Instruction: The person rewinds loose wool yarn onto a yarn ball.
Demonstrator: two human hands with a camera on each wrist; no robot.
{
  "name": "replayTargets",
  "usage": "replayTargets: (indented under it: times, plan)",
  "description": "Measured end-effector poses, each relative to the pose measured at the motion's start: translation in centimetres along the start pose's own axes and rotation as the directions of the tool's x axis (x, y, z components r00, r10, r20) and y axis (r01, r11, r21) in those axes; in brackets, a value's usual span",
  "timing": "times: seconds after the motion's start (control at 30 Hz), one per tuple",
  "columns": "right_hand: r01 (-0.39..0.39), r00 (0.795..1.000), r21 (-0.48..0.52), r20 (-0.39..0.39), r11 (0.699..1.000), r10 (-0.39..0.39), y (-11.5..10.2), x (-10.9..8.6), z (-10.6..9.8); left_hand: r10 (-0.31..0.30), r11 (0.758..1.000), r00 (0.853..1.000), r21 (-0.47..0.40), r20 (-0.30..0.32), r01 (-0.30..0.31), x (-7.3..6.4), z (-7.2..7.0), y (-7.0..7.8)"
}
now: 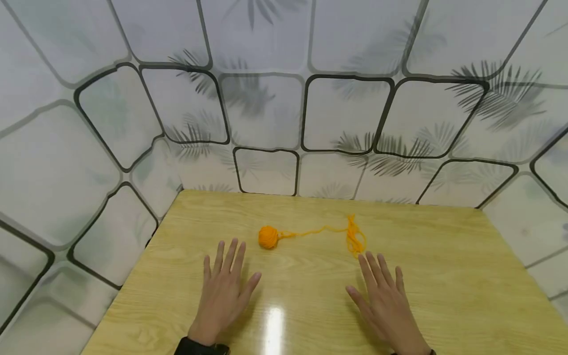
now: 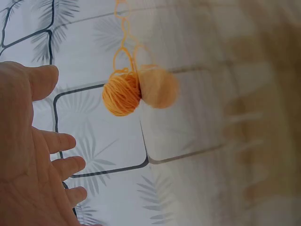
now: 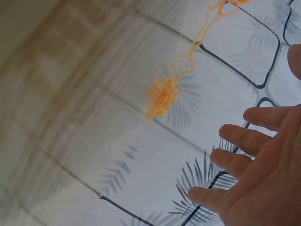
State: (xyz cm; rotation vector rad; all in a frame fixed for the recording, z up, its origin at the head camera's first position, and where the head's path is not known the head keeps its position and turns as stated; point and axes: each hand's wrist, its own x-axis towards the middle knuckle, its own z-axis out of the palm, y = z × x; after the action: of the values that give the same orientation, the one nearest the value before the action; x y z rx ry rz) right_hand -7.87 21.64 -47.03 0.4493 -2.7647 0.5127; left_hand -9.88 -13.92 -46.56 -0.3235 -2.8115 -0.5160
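Observation:
An orange ball of yarn (image 1: 268,237) lies on the table, and a strand runs right from it to a loose, looped bundle of the same yarn (image 1: 354,236). My left hand (image 1: 225,291) is spread just in front of the ball, palm down, touching nothing that I can see. In the left wrist view the ball (image 2: 121,95) appears beyond the fingers with its reflection beside it. My right hand (image 1: 385,303) is spread too, its fingertips close to the loose bundle. That bundle (image 3: 161,98) sits apart from the fingers in the right wrist view.
The wood-grain table (image 1: 310,286) meets a patterned wall covering (image 1: 266,108) at its back and left edges. A bright glare (image 1: 273,328) shows on the tabletop between the hands. A dark band (image 1: 201,346) is round the left wrist.

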Motion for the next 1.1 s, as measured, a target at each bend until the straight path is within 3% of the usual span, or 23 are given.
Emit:
replayTargets:
  times: [0.2, 0.4, 0.6, 0.73, 0.87, 1.0, 1.1]
  plan:
    - [0.042, 0.999, 0.005, 0.033, 0.999, -0.042, -1.0, 1.8, -0.1, 0.026, 0.999, 1.0, -0.019, -0.001, -0.026, 1.8, -0.3, 0.2]
    - [0.127, 0.987, 0.019, 0.095, 0.992, -0.128, -3.4, 6.4, 0.6, 0.071, 0.996, 0.997, -0.044, -0.015, -0.072, 4.7, 0.2, 0.3]
    - [0.203, 0.951, 0.03, 0.235, 0.979, -0.204, -6.5, 12.4, 2.5, 0.032, 0.996, 0.991, -0.082, 0.131, -0.021, 7.6, 1.0, 0.8]
    - [0.173, 0.913, 0.0, 0.374, 0.985, -0.161, -8.0, 16.1, 4.9, -0.006, 0.991, 0.973, -0.126, 0.233, 0.036, 9.4, 1.7, 0.7]
    - [0.156, 0.883, -0.011, 0.449, 0.988, -0.134, -8.9, 18.0, 7.1, -0.038, 0.984, 0.95, -0.154, 0.311, 0.09, 10.4, 2.4, 0.6]
    - [0.17, 0.889, -0.025, 0.435, 0.985, -0.142, -9.6, 18.4, 8.1, -0.047, 0.977, 0.942, -0.183, 0.332, 0.113, 10.9, 2.8, 0.6]
    - [0.174, 0.903, -0.014, 0.401, 0.985, -0.154, -10.0, 18.4, 8.4, -0.043, 0.972, 0.95, -0.207, 0.31, 0.111, 11.2, 2.8, 0.3]
